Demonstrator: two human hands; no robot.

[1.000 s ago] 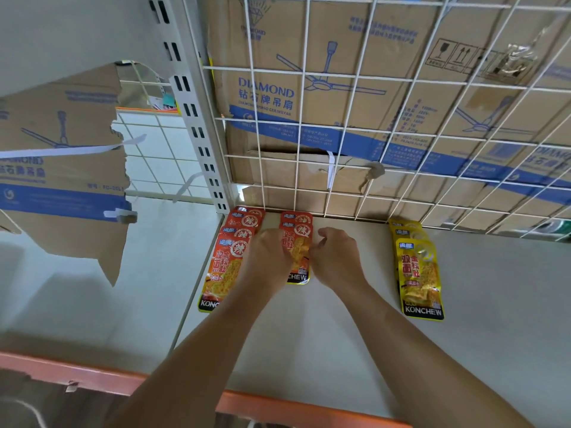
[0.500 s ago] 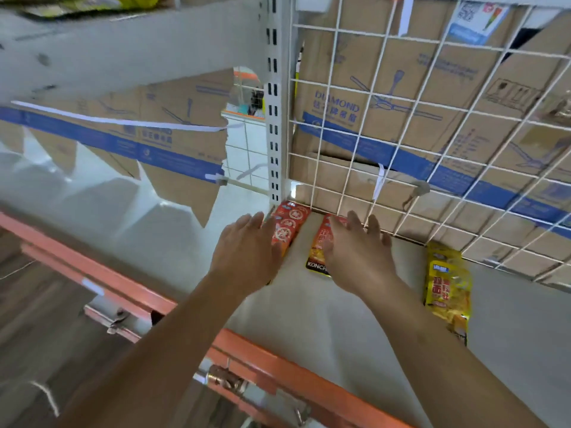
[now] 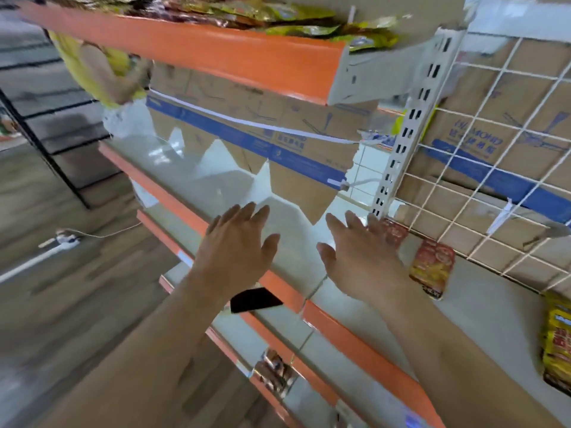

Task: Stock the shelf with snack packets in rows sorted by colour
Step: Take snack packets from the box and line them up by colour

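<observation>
Fingers [image 3: 247, 217] on both hands are spread straight, holding nothing. My left hand [image 3: 238, 251] hovers mid-frame over the orange edge; my right hand [image 3: 361, 257] is just beside the red packets [image 3: 432, 267], with the yellow packets [image 3: 557, 344] well apart at the right edge. I judge I'm between placements and need fresh stock next. The pale shelf [image 3: 494, 310] has a wire back [image 3: 509, 168]; wooden floor [image 3: 61, 304] fills the lower left.

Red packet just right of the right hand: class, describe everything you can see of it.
The red packet is a glossy, plastic-looking pouch: red top, yellow-orange food picture, dark band at its near end. It lies flat on the shelf, long side running toward the wire grid. The right hand is beside it, not gripping it. Blur hides the print.
</observation>
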